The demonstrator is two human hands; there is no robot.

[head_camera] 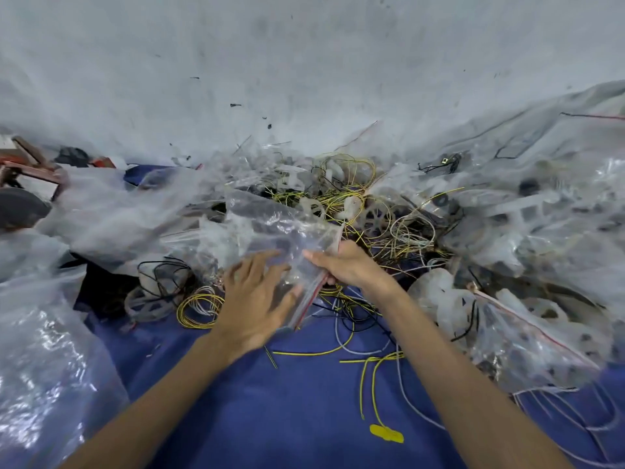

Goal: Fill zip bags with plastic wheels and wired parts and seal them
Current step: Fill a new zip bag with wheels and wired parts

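A clear zip bag [270,228] with a red seal strip lies tilted over the pile in the middle. My right hand [341,265] grips the bag's red-striped edge, fingers curled round it. My left hand [253,299] lies flat on the bag's near side with the fingers spread. Behind the bag sits a tangle of yellow and white wired parts [365,211] mixed with translucent plastic wheels [375,218]. A coil of yellow wire [199,308] and a plastic wheel [148,302] lie left of my left hand.
Filled zip bags [527,330] are heaped at the right. Large clear plastic sacks [44,360] crowd the left side. Loose yellow and white wires [372,367] trail over the blue cloth [270,401] in front. Reddish items [30,167] sit at the far left.
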